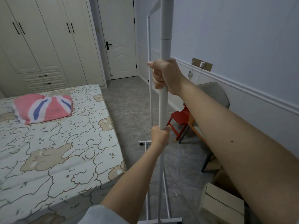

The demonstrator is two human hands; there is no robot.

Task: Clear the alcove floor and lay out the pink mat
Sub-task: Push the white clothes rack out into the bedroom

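The white garment rack [163, 101], seemingly light but tall and tippy, is gripped by both hands [165, 75] on its upright.

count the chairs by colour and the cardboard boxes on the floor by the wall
grey chair: 1
red chair: 1
cardboard boxes: 2, one partly hidden behind the arm
total: 4
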